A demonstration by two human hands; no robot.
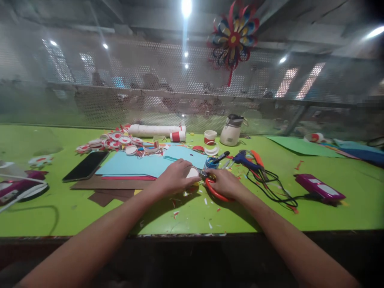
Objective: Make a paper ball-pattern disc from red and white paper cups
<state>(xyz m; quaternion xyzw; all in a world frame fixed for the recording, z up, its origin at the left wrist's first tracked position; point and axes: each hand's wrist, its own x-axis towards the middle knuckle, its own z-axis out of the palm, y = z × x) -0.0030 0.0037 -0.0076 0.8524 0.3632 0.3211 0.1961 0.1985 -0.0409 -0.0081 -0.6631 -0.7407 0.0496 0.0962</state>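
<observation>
At the left of the frame, a black phone [86, 166] is laid on the green table [102, 220], with red-and-white discs [115, 139] heaped to its upper right. Light blue paper [135, 164] is spread left of centre. At the centre, a white round piece [192, 172] is pinched by the left hand [179, 176]. Just beside it, orange-handled scissors [218, 193] are gripped in the curled right hand [224, 182]. Further right, a blue glue gun [247, 160] is laid; at lower right, a purple box [319, 188] is seen.
</observation>
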